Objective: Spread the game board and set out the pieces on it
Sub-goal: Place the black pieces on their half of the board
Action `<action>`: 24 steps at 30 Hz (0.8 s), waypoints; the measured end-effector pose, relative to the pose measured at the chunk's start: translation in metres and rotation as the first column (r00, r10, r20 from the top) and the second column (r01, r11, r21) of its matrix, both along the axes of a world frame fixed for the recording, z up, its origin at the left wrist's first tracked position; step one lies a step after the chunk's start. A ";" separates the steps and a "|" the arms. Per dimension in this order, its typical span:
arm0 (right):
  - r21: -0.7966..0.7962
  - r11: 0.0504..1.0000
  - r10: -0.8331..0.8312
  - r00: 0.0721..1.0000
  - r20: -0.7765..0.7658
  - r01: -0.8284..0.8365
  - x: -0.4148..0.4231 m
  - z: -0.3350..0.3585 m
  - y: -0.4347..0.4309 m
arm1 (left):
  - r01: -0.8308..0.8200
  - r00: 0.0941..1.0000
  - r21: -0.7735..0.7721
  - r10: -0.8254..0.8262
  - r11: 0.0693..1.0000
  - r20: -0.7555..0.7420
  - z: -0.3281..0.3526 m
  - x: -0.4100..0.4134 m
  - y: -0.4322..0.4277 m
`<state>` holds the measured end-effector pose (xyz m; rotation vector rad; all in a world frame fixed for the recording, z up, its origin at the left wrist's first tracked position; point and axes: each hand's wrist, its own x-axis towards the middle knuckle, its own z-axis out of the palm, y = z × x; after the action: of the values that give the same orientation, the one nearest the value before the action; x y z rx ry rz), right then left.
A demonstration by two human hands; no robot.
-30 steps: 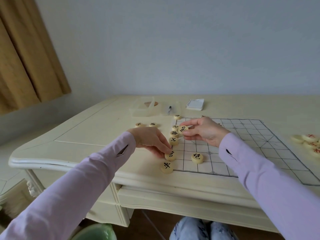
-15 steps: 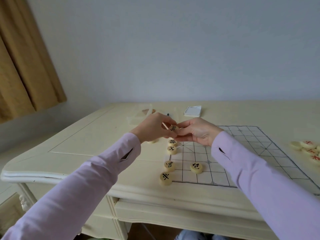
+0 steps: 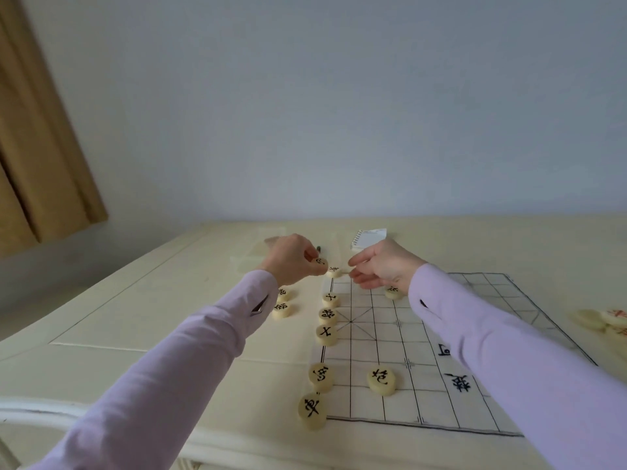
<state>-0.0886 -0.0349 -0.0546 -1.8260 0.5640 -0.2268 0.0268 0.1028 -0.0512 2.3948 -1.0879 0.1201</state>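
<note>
Cream discs with black characters are lined along the game board's (image 3: 400, 337) near-left edge, back-rank order presumably intended. Farther out, another black piece (image 3: 320, 261) is pinched in the left hand (image 3: 294, 260), probably for the next point; the right hand (image 3: 381, 266) is half-curled and empty beside the far-corner piece (image 3: 334, 271), likely just released.

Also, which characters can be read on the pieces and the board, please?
"車": nearest piece
"炮", probably: piece inside the grid
"士": piece on the left line
"楚": board
Too small or blurred: other black pieces, red pieces
</note>
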 end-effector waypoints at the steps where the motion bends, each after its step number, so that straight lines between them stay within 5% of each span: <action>1: -0.042 0.999 -0.009 1.000 -0.024 0.008 0.004 -0.001 -0.002 | 0.000 1.000 0.030 0.000 1.000 -0.012 -0.003 0.005 -0.005; 11: -0.319 0.934 0.070 0.961 -0.269 -0.158 0.031 -0.015 -0.010 | 0.018 0.977 0.145 0.013 0.989 -0.212 -0.024 0.026 -0.045; 24: -0.343 0.925 0.057 0.952 -0.300 -0.164 0.033 -0.023 -0.018 | 0.021 0.936 -0.019 -0.026 1.000 -0.351 -0.030 0.036 -0.033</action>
<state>-0.0559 -0.0529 -0.0773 -2.2680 0.6464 0.0154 0.0626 0.0696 -0.0812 2.2723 -0.9399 -0.2983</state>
